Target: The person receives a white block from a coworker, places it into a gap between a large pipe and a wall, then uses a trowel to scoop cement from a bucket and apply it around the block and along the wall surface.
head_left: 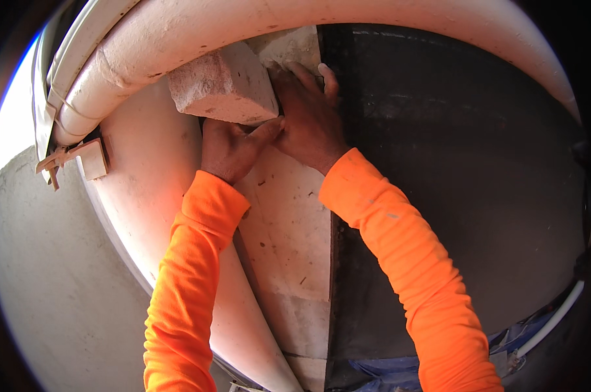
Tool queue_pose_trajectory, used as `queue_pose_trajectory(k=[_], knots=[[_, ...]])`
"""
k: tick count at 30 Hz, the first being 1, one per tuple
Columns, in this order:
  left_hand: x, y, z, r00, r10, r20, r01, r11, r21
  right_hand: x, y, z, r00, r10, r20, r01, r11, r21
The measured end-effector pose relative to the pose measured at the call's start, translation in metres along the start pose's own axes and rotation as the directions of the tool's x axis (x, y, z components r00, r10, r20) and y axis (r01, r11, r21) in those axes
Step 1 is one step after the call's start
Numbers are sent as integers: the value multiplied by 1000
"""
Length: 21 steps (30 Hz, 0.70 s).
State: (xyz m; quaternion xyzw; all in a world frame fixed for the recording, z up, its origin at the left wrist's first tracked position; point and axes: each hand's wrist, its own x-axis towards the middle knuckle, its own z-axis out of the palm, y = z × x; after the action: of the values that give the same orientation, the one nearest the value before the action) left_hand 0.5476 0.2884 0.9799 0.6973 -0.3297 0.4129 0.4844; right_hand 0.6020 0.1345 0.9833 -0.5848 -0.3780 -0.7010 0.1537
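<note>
A pale, rough-faced masonry block (223,85) sits tilted at the upper middle, just under a thick curved pipe. From below, my left hand (232,147) cups its lower edge, with the thumb pointing right. My right hand (308,111) presses along the block's right side, its fingers reaching up and partly spread. Some of its fingertips meet the pale surface (295,47) behind. The block hides most of my left fingers. Both hands come close together at the block's lower right corner.
A thick curved pipe (256,26) arches across the top. Another wide white pipe (145,170) runs down the left. Between it and a dark panel (452,183) is a pale strip (289,228). A small bracket (93,160) stands at left; blue sheeting (387,367) lies at bottom right.
</note>
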Motion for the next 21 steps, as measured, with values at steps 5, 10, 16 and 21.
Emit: queue_pose_trajectory(k=[5,10,16,21], knots=[[0,-1,-1,995,92,-29,-93,996,-18,2,2,1,1000,-12,5,12,997,76],[-10,-6,4,998,62,-23,-53,959,279,-8,5,-8,988,-113,101,107,992,61],[-44,4,6,988,-83,127,82,997,14,-30,-6,-47,948,-102,301,-6,941,338],[-39,24,6,960,58,273,-71,997,40,-34,-9,-77,880,30,474,-465,256,848]])
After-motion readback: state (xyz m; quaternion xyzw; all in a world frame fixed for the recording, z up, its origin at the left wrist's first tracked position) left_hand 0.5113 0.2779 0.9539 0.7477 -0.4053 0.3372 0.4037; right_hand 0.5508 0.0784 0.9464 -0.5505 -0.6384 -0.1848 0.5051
